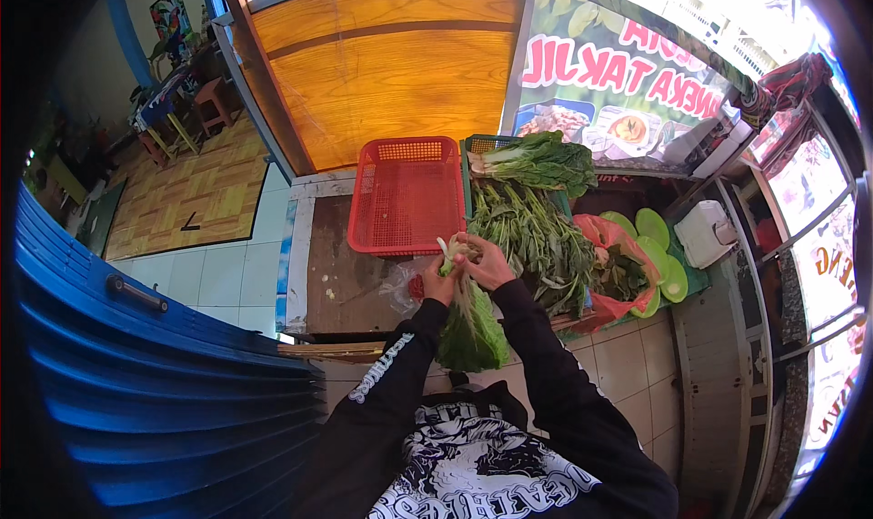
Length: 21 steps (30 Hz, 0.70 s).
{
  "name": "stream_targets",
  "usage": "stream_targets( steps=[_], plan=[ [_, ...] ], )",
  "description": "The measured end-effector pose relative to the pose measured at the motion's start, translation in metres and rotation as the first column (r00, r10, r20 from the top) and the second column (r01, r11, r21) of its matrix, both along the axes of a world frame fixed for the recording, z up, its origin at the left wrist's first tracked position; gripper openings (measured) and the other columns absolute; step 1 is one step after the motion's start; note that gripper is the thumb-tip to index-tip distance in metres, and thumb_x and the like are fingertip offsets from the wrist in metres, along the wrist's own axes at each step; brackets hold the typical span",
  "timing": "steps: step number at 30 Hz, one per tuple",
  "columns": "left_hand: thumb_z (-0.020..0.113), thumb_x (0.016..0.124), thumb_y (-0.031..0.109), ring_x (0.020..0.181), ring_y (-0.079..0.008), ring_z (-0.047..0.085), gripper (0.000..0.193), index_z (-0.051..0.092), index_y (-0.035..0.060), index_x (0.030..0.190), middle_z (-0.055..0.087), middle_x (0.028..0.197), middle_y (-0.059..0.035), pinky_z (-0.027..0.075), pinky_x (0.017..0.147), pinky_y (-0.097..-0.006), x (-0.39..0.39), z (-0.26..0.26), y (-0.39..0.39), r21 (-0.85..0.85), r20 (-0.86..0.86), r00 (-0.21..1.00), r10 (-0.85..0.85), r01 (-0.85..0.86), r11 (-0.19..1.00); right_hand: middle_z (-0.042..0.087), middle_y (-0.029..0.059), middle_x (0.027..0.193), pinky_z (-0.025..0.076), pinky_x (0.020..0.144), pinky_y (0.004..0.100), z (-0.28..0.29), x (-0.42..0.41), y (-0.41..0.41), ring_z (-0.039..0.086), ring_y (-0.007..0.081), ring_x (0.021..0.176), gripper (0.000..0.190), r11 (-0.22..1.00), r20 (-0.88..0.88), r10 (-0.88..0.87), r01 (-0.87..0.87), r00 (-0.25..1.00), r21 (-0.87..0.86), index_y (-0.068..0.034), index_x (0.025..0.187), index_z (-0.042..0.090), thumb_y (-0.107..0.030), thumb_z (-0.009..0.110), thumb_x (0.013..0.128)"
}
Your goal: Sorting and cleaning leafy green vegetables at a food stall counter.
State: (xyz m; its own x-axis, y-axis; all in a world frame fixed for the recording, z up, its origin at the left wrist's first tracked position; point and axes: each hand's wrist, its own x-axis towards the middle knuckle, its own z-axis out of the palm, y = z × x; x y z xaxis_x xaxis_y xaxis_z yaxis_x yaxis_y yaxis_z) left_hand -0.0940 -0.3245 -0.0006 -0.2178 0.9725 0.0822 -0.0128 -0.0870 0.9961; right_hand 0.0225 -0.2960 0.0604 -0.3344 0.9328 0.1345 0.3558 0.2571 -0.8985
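Both hands meet over the near edge of the table, in front of the red basket. My left hand (438, 282) grips the stem end of a bunch of leafy greens (474, 335), whose broad leaves hang down towards my body. At the pale root end, the fingers of my right hand (490, 263) pinch some thin, straw-coloured strands, which trail down over the leaves. The red plastic basket (409, 198) lies just beyond, with its mesh bottom showing. Close by my left hand is a clear plastic bag (401, 284) with something dark red at its side.
A green basket (466, 171) at the right bears a leafy bunch (539, 161) and wilted long-stemmed greens (532, 236). Further right are a red plastic bag (603, 311) of leaves and several lime-green plates (653, 229). A wooden panel (395, 76) rises behind; a blue corrugated shutter (170, 383) stands left.
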Motion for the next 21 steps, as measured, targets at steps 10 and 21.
stream_targets(
  steps=[10, 21],
  plan=[
    [0.059, 0.065, 0.014, 0.079, -0.0251, 0.054, 0.037, 0.049, -0.0026, 0.096, 0.054, 0.085, -0.0194, 0.041, 0.066, -0.0306, 0.009, -0.021, -0.001, 0.154, -0.195, 0.972, 0.133, -0.103, 0.983, 0.056, 0.0121, 0.084, 0.044, 0.065, 0.0261, 0.01, -0.008, 0.005, 0.056, 0.0177, 0.075, 0.048, 0.997, 0.099, -0.061, 0.065, 0.993, -0.036, 0.005, 0.093, 0.05, -0.032, 0.061, 0.065],
    [0.059, 0.064, 0.014, 0.082, -0.0279, 0.053, 0.042, 0.047, 0.0014, 0.102, 0.054, 0.086, -0.02, 0.041, 0.067, -0.0317, 0.009, -0.017, -0.004, 0.132, -0.237, 0.965, 0.112, -0.083, 0.988, 0.055, 0.0113, 0.074, 0.043, 0.061, 0.0265, -0.011, -0.018, 0.007, 0.055, 0.0168, 0.068, 0.042, 0.982, 0.053, -0.187, 0.185, 0.981, 0.039, 0.004, 0.079, 0.052, -0.033, 0.062, 0.064]
  ],
)
